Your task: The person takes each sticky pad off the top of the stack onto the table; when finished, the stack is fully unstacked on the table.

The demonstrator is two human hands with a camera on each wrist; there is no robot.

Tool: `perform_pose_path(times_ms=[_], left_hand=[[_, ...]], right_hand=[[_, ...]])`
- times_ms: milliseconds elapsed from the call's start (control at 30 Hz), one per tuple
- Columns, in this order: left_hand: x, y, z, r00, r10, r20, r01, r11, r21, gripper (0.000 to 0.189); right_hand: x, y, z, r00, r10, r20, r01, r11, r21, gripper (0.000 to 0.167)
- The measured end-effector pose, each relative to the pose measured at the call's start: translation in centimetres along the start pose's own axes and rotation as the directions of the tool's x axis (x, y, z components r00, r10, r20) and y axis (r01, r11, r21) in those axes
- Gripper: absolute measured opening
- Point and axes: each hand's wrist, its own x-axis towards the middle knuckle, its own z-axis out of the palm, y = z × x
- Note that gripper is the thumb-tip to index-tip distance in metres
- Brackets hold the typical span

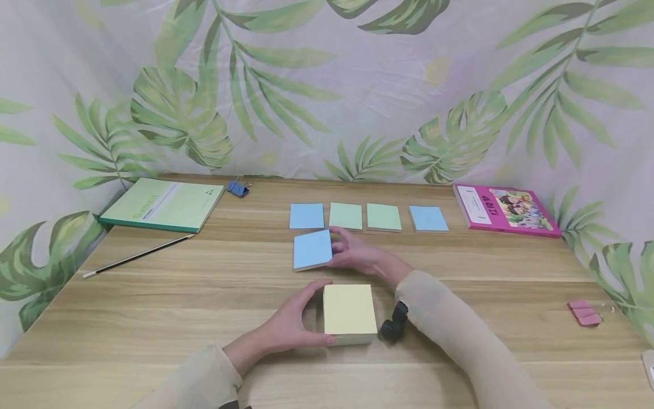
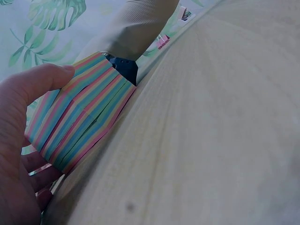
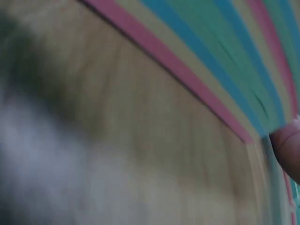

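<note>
My left hand [image 1: 286, 322] grips a thick stack of sticky notes [image 1: 349, 309], thumb at the near edge and fingers at the far corner. The stack's top is pale yellow; its sides show pink, blue, green and yellow layers in the left wrist view [image 2: 82, 112]. Beyond it, my right hand [image 1: 360, 257] pinches a blue sticky note pad [image 1: 313, 250] by its right edge, the pad slightly turned. Just behind lies a row of pads: a blue pad [image 1: 306, 216], two green pads [image 1: 346, 216] [image 1: 384, 217] and a blue pad [image 1: 428, 218]. The right wrist view shows mainly striped layers [image 3: 225, 51] and a fingertip.
A green notebook [image 1: 163, 204] lies at the back left, a pencil [image 1: 138, 255] before it and a blue binder clip [image 1: 237, 188] beside it. At the back right is a pink book [image 1: 508, 210]. A pink binder clip [image 1: 584, 313] sits near the right edge.
</note>
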Motion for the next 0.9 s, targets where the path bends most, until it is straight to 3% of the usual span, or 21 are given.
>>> perform_pose_path(times_ms=[133,367,633,900], left_hand=[[0.0,0.1,0.0,1.000,-0.004,0.001,0.004,1.000,0.007,0.089],[0.0,0.2,0.0,1.000,0.003,-0.003,-0.003,1.000,0.022,0.089],[0.2,0.3,0.0,1.000,-0.006,0.014,0.006,1.000,0.011,0.087],[0.1,0.3,-0.1,1.000,-0.023,0.016,0.023,1.000,0.009,0.087]], right_hand=[[0.4,0.2,0.3,1.000,0.015,-0.019,-0.015,0.999,-0.030,0.084],[0.5,0.1,0.7,0.999,0.011,-0.047,-0.019,0.983,-0.181,0.090],[-1.2,-0.7,-0.2,0.999,0.030,-0.023,-0.036,0.945,-0.326,0.083],[-5.1,-2.2,-1.5,1.000,-0.026,-0.011,0.023,0.969,-0.248,0.071]])
